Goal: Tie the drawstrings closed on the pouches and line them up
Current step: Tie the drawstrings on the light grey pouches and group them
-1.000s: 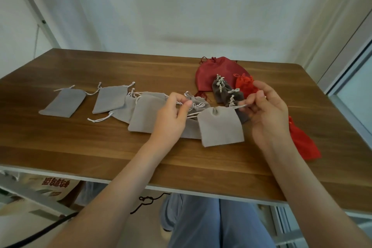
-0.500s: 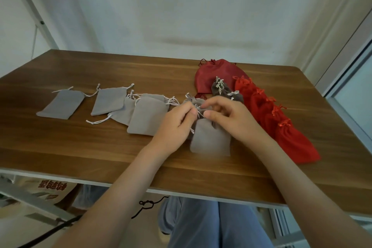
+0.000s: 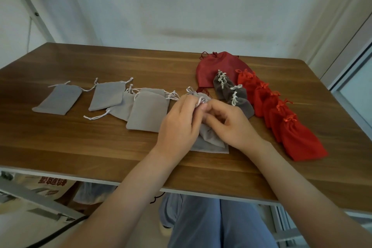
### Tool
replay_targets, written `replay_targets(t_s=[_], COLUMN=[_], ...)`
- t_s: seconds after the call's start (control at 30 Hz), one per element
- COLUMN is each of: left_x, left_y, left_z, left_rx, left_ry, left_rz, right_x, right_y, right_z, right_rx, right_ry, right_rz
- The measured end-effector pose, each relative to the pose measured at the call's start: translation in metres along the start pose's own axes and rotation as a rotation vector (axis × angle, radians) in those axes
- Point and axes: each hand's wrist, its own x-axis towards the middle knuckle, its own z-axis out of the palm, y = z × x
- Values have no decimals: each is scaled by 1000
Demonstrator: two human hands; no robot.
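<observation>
Head view: left hand (image 3: 179,125) and right hand (image 3: 231,127) fingers pinch the white drawstring (image 3: 198,103).
Grey pouch (image 3: 210,144) lies crumpled on the bench (image 3: 96,147), long axis near-to-far, mouth pointing away.

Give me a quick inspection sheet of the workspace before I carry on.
Surface: brown wooden table.
Job's things: one grey pouch under the hands; several flat pouches at left, cords loose; dark grey pouches and red pouches tied, in two rows at right.
Clutter: large dark red bag behind the rows.
Grip: left hand pinches the grey pouch's cord; right hand holds its neck.
Cables: black cable under the table, left.
Surroundings: white wall, window frame right, printed box below.
</observation>
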Motion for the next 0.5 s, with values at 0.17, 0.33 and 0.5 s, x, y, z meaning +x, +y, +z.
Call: replay_targets(t_s=[0.17, 0.33, 0.5], left_x=[-1, -2, -2], left_y=[8, 18, 19], left_z=[-2, 3, -1], left_rx=[-181, -285, -350], left_ry=[-112, -165, -308], left_rz=[-211, -389, -432], right_x=[3, 7, 8], right_y=[-11, -12, -9], right_z=[-2, -4, -5], right_rx=[398, 541, 555], right_ry=[37, 125, 176], right_rz=[32, 89, 129])
